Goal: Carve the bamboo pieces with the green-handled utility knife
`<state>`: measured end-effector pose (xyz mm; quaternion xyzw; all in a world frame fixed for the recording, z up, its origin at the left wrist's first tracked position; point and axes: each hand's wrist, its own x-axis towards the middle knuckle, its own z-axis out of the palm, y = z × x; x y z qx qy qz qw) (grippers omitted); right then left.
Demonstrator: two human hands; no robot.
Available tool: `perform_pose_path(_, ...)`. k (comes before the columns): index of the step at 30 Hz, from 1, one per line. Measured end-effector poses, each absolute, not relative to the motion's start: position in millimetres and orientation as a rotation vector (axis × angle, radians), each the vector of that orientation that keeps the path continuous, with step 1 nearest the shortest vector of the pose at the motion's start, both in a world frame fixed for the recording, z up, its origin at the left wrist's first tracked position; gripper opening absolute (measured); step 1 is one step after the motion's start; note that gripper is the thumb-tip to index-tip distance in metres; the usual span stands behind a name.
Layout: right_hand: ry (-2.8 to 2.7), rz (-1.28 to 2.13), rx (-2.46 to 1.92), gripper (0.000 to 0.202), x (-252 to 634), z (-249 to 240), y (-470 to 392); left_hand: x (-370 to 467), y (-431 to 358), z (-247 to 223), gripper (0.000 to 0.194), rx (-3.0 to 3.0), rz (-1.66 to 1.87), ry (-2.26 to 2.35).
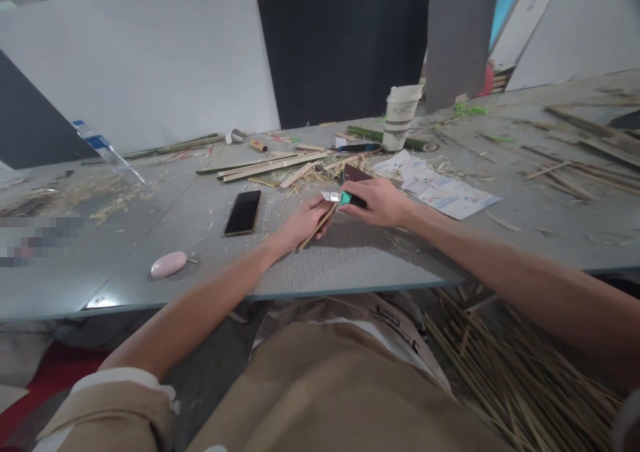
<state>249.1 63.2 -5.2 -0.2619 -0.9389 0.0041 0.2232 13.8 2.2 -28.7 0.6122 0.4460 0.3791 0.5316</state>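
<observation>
Two bare hands meeting over a grey worktable (350,259), seen from the head camera. Left hand (303,222): fingers closed around a thin bamboo strip (316,229), held slanting, lower end toward the table edge, upper end at the knife. Right hand (380,202): fingers wrapped around a utility knife (347,199) with a teal-and-black body, metal tip pointing left and touching the top of the strip. Both objects just above the table surface, near its middle, hands almost touching each other.

Left of the hands: black phone (243,213) lying flat, and, nearer the table edge, a pink oval object (169,264). Behind the hands: loose bamboo slats (270,165), shavings, a dark card partly hidden by the right hand. Further back: white paper cup (400,117) upright beside a green bamboo stalk (367,134). Right of the hands: printed paper sheets (440,189). Far left: clear plastic bottle (107,152), tilted. Below the table on the right: pile of bamboo strips (515,372) on the floor.
</observation>
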Motion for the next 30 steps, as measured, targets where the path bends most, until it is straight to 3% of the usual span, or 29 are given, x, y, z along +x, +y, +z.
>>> perform_pose_path(30,-2.649,0.142,-0.799,0.07,248,-10,73,9,6,-29,0.035,1.484,0.894,1.118)
